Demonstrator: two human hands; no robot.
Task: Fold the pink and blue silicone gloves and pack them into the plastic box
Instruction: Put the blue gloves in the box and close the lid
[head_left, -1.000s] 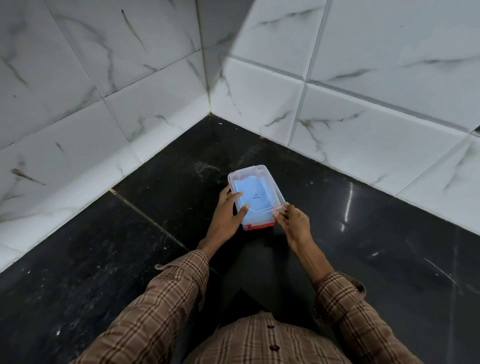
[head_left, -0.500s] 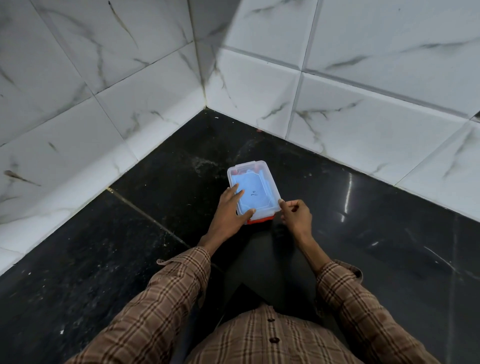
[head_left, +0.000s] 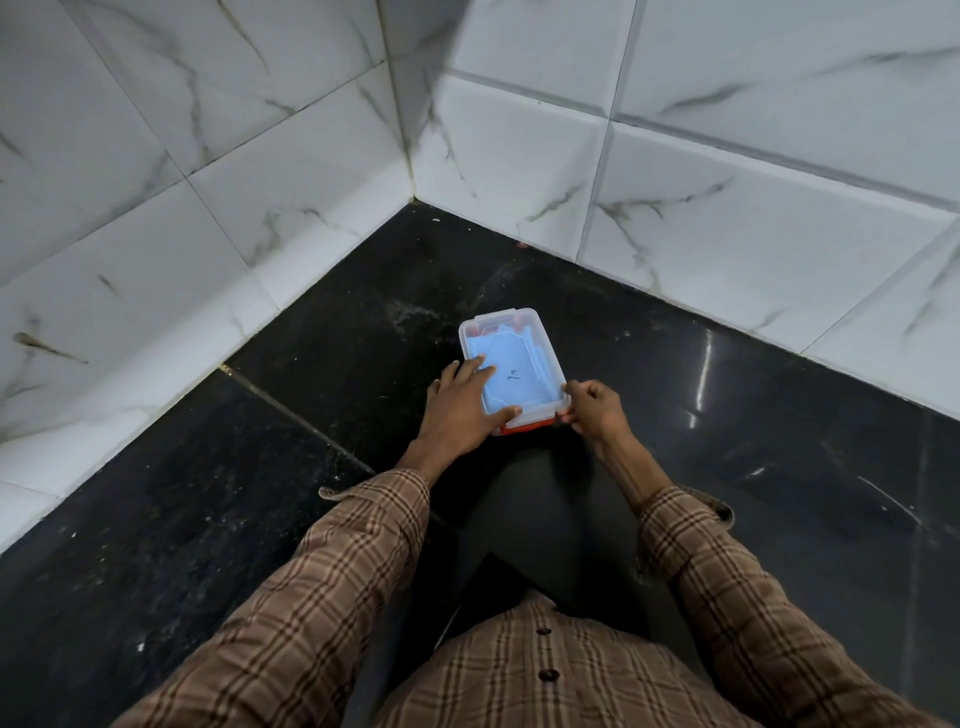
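Observation:
A clear plastic box (head_left: 540, 332) with its lid on stands on the black floor in front of my knee. Through the lid a blue glove (head_left: 514, 382) shows; the pink glove is hidden except for faint reddish bits at the far end. An orange clasp (head_left: 522, 427) runs along the near end. My left hand (head_left: 457, 410) lies flat on the lid's left side, fingers spread and thumb at the near edge. My right hand (head_left: 592, 408) pinches the box's near right corner by the clasp.
White marble-patterned wall tiles (head_left: 260, 208) meet in a corner (head_left: 410, 197) just beyond the box. The glossy black floor (head_left: 727, 415) stretches to the right and left. My dark-trousered knee (head_left: 540, 509) sits right below the box.
My left hand has slid further onto the lid, fingers now flat over it. My right hand stays at the near right corner. The box has barely shifted.

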